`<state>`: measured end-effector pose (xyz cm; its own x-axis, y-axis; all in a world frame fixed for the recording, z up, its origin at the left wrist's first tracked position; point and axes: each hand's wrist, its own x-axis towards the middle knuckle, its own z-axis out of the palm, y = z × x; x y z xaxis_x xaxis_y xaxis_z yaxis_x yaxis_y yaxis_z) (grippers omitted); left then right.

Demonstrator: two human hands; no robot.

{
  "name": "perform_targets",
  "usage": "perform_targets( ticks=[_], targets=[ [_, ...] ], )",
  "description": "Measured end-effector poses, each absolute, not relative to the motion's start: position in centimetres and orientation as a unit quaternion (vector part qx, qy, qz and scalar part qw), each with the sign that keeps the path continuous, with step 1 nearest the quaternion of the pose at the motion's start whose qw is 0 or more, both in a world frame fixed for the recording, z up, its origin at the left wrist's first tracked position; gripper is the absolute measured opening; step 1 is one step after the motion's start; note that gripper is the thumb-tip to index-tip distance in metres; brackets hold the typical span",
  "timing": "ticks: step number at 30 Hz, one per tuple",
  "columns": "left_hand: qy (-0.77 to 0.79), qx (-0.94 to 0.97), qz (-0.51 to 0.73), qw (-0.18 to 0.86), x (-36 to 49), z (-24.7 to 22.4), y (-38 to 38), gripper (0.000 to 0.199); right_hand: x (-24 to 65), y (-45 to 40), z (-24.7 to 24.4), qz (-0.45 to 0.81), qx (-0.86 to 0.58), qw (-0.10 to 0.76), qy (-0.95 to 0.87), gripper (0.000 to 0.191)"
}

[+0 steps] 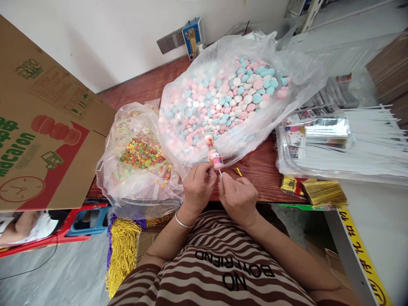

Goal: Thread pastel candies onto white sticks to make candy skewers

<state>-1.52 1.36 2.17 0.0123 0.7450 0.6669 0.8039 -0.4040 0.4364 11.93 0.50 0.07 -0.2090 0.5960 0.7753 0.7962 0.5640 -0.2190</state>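
While the left hand pinches the lower end of a wrapped candy at center frame, the right hand grips its white stick, below a bag of pastel candies.

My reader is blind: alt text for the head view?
A person's left hand holds the lower end of a packet while the right hand holds its white stick, over a reddish table bearing a bag of pastel pieces and another of multicoloured rings.

Clear pink-printed packet, white stick at near end
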Motion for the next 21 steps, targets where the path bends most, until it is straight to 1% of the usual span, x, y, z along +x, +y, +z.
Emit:
perform_targets(
  ticks=[5, 12, 21],
  targets=[
    [-0.568, -0.686, -0.455, 0.003, -1.5, 2.2, 1.3, 0.007, 11.9, 0.4, 0.1, -0.111, -0.460, 0.430, -0.769, 0.016],
    [-0.548, -0.722, -0.418, 0.052, -1.6, 2.4, 1.4, 0.009, 11.8, 0.2, 0.2, -0.097, -0.464, 0.431, -0.768, 0.013],
    [-0.498, -0.762, -0.412, -0.030, -2.2, 3.3, 1.3, 0.007, 12.0, 0.0, 0.2, -0.030, -0.472, 0.445, -0.760, 0.020]
  ],
)
